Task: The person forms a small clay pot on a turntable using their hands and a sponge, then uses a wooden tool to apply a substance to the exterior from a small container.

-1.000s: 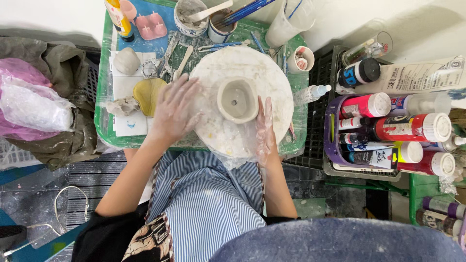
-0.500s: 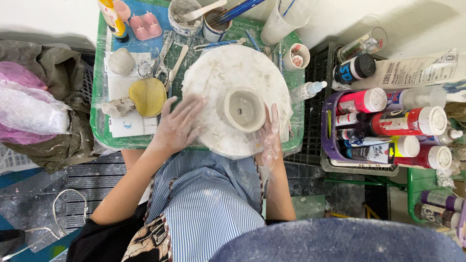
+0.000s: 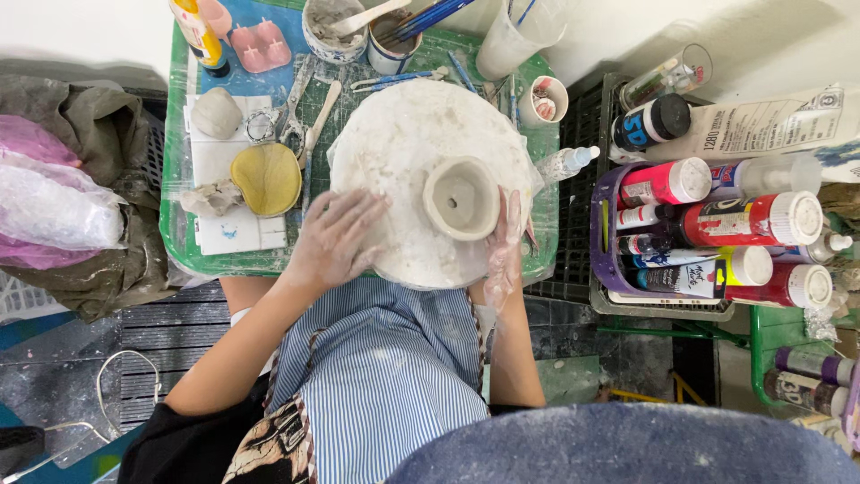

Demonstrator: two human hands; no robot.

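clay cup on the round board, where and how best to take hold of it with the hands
Probably grip the clay cup by its outer wall low near the base, coming from both sides with hands cupped. It stands upright, mouth open upward, with a thick rim that looks soft; pinching the rim could dent it. The right hand already lies beside it; the left hand rests flat on the round board.

A pottery or craft workshop seen from above. A small raw clay pot (image 3: 461,197) sits on a clay-smeared round board (image 3: 394,134) over a green desk (image 3: 179,242). Brushes in cups (image 3: 394,40) stand at 12 o'clock, and a basket of paint bottles (image 3: 708,233) at 3 o'clock.
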